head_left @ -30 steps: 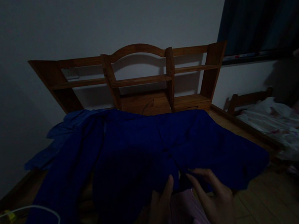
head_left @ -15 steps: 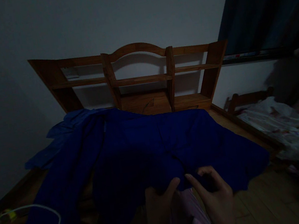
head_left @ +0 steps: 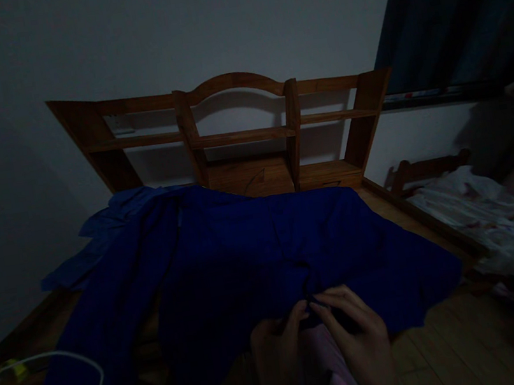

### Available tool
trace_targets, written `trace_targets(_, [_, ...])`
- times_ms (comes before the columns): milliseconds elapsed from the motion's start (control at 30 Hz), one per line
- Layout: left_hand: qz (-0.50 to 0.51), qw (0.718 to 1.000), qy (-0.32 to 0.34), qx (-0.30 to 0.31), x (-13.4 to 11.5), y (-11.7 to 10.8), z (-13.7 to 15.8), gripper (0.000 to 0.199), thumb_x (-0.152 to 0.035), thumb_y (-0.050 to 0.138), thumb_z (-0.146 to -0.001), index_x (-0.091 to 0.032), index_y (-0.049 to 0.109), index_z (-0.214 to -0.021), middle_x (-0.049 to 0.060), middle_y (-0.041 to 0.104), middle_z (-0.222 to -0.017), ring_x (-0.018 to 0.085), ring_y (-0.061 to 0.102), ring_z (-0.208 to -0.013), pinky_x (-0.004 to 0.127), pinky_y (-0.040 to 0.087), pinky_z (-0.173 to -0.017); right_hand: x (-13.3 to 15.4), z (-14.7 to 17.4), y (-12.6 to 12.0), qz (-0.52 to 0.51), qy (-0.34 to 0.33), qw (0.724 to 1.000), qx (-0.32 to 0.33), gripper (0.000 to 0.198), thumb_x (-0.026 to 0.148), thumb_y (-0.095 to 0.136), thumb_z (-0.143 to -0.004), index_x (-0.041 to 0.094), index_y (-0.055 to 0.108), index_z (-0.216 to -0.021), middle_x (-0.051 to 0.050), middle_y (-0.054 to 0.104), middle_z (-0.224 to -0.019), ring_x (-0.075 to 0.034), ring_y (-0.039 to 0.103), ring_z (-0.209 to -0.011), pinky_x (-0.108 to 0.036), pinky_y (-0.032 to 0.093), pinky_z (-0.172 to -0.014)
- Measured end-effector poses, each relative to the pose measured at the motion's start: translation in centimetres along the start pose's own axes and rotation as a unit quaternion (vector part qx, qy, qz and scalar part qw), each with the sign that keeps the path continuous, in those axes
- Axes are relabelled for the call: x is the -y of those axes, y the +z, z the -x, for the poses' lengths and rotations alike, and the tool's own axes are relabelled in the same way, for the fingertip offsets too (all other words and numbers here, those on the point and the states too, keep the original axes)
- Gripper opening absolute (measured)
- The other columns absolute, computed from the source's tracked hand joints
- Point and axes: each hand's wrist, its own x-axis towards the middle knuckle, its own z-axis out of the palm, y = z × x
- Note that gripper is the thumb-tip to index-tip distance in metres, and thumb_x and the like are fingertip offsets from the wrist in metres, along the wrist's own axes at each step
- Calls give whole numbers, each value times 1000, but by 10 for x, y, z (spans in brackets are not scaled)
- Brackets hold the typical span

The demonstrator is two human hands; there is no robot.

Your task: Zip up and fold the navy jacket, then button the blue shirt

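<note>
Both hands have drawn together over the last second: the left hand (head_left: 275, 350) and the right hand (head_left: 355, 332) were a little apart at the near hem of the blue cloth (head_left: 247, 258), and now their fingertips meet on one small fold of it, pinching it between thumbs and forefingers. That points to fine work at one spot on the hem (a button or seam, too dark to tell). The cloth lies spread across the wooden bed (head_left: 414, 207), reaching from its near edge toward the headboard shelf (head_left: 241, 137). Count: two hands, one blue cloth, one white cable (head_left: 77, 364) at the near left corner, one pale heap of fabric (head_left: 477, 211) off the right edge.
</note>
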Motion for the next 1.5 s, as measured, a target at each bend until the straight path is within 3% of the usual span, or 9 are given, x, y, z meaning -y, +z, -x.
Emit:
trace_targets(67, [-14,1000,7,2,0,-1,-1,25,-39,64,-67,-17,72,-78,9,67,-85,22,63,-81,28,48,-74,2,-1,1,-5,0,1000,-5,16,15,59,-81,24,65,-92,0,57,-91,-9,56,-85,-19,46,-72])
trace_targets(333, [5,997,-69,19,-8,3,1,36,-49,60,-72,-15,70,-73,7,67,-83,20,62,-85,26,44,-82,-3,3,-4,-27,26,999,18,15,18,55,-85,22,62,-98,0,59,-92,-11,57,-87,-19,45,-74])
trace_targets(500, [-11,998,-54,6,-1,8,0,43,-52,58,-73,-10,68,-69,8,65,-76,18,60,-71,22,44,-64,-4,3,-8,-86,78,992,41,20,26,43,-92,19,61,-93,-1,60,-83,-11,58,-78,-21,44,-71])
trace_targets(667, [-50,998,-23,12,-7,8,2,38,-45,58,-72,-9,67,-63,7,62,-64,15,56,-60,20,40,-56,-7,0,-3,-62,110,992,20,12,28,55,-85,17,58,-87,-1,59,-80,-11,57,-74,-20,44,-68])
trace_targets(900, [-29,998,50,21,8,3,-2,25,-35,64,-66,-14,72,-76,5,62,-64,19,58,-65,22,43,-56,-14,-2,2,-49,106,992,44,14,30,53,-86,16,55,-86,-3,54,-83,-11,53,-80,-23,41,-72])
trace_targets(1033, [-23,1000,12,-13,10,7,-4,28,-39,61,-69,-13,70,-71,8,65,-71,21,60,-71,23,44,-59,-16,-2,2,-37,106,992,51,13,30,52,-87,17,54,-87,-2,54,-86,-11,52,-82,-24,41,-74])
trace_targets(1300, [-40,997,-64,-27,3,18,1,39,-42,56,-74,-10,59,-51,4,55,-54,14,52,-55,20,35,-50,-23,-3,4,19,50,998,26,7,26,54,-86,19,54,-87,-1,53,-86,-10,51,-83,-23,40,-75])
trace_targets(1400, [5,999,-51,-18,1,19,5,37,-42,56,-73,-9,62,-56,5,56,-57,14,53,-55,20,36,-50,-22,-3,4,37,28,999,17,5,23,54,-86,19,54,-88,0,53,-86,-9,51,-82,-22,40,-75])
trace_targets(1500, [36,999,-23,-10,0,17,7,33,-42,63,-68,-10,69,-70,10,64,-74,19,58,-68,22,42,-57,-20,-3,2,53,15,998,13,3,22,53,-86,18,53,-87,-1,52,-87,-9,51,-82,-22,39,-74])
